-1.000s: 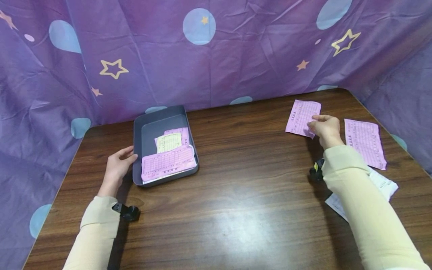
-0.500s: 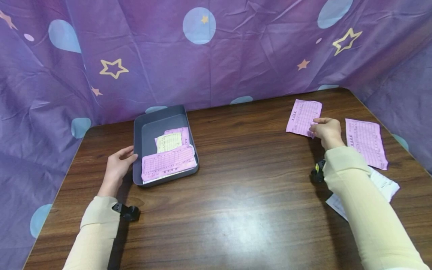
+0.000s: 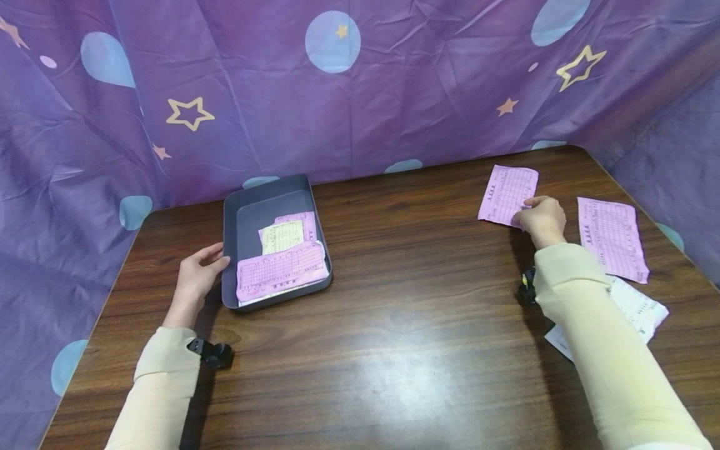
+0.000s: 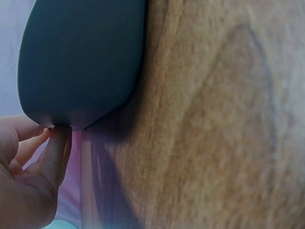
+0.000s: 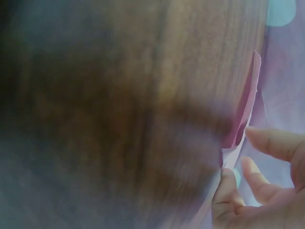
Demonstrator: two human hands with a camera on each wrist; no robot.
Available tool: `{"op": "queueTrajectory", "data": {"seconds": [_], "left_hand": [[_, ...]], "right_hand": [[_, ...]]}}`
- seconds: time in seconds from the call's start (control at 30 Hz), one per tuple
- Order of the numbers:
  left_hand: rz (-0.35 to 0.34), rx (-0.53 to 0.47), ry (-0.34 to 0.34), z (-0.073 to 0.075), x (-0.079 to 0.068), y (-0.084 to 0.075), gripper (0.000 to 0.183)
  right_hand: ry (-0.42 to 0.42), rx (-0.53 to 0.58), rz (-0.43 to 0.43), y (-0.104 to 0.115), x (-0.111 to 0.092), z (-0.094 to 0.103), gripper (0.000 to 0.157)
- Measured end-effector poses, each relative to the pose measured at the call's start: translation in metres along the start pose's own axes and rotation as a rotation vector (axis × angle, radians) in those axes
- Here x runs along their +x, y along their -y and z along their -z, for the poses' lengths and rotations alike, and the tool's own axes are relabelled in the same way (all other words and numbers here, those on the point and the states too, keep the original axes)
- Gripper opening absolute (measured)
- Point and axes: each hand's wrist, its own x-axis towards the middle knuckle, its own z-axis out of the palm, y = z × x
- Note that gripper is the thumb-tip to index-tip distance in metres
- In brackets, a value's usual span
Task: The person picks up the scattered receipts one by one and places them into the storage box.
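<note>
At the left, my left hand (image 3: 195,278) holds the near side wall of a dark grey tray (image 3: 249,222), the thumb at the rim and the other fingers against the outside, as the left wrist view shows from close by. Pink printed slips (image 3: 275,270) and a small yellow slip (image 3: 282,236) lie in the tray. Across the table, my right hand (image 3: 543,222) pinches the near corner of a pink printed slip (image 3: 505,192) lying on the wood. In the right wrist view the pink slip's edge (image 5: 249,102) curls up slightly by the thumb and fingers.
Another pink slip (image 3: 612,240) lies right of my right hand. White slips (image 3: 635,306) lie partly hidden under the right forearm. The brown wooden table (image 3: 405,300) backs onto a purple patterned curtain (image 3: 394,112). Each wrist carries a small black camera.
The fingers of my right hand have drawn in at the slip's corner, and the forearm has shifted slightly left. My left hand and the tray stay put.
</note>
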Motion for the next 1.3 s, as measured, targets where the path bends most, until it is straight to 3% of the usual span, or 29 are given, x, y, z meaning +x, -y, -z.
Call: {"op": "queueTrajectory", "data": {"seconds": [0.27,0.87,1.07,1.3], "left_hand": [[0.002,0.009,-0.003,0.0,-0.0005,-0.001,0.047],[0.023,0.013,0.004,-0.001,-0.0007,-0.002,0.048],[0.024,0.009,0.015,-0.0012,-0.0006,-0.0018,0.048],[0.023,0.004,0.012,0.0003,-0.001,-0.0023,0.048]], "right_hand": [[0.05,-0.111,0.017,0.0029,-0.0016,0.0002,0.057],[0.077,-0.108,0.15,0.0036,-0.0034,-0.0025,0.043],[0.088,-0.169,0.142,0.0047,-0.0056,0.0014,0.044],[0.145,-0.16,0.137,0.0046,-0.0044,0.005,0.046]]}}
